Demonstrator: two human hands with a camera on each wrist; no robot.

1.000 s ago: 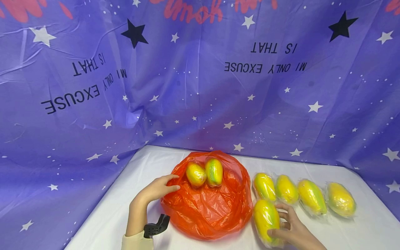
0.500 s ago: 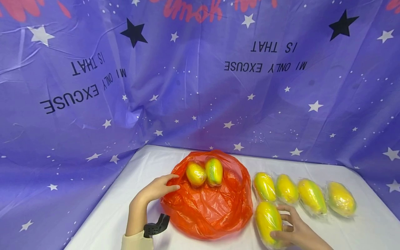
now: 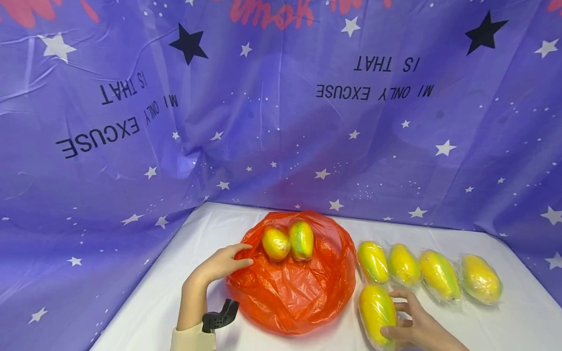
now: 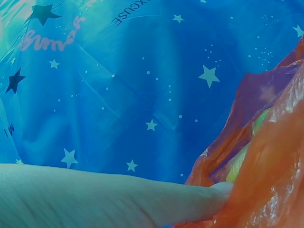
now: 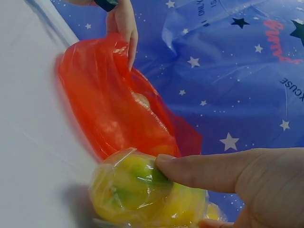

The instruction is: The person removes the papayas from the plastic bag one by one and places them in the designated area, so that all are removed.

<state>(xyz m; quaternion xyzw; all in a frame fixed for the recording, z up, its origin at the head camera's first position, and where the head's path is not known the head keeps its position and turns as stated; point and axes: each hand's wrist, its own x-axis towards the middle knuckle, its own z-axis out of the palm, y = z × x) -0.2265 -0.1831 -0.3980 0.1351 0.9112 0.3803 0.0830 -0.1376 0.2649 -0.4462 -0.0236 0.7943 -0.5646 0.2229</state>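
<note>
A red plastic bag lies spread open on the white-covered table, with two yellow-green mangoes inside near its far side. At the bag's left rim, my left hand holds the film between thumb and fingers; the exact hold is partly hidden. Right of the bag, my right hand grips a plastic-wrapped mango from its right side. The right wrist view shows the thumb pressed on this wrapped mango. I cannot tell whether it touches the table.
Several wrapped mangoes lie in a row behind and right of my right hand. A purple star-printed cloth hangs behind and beside the white tabletop. A black wrist mount sits on the left wrist.
My right hand and its mango have shifted slightly right and toward me, away from the row's leftmost mango. The left hand and bag have stayed in place.
</note>
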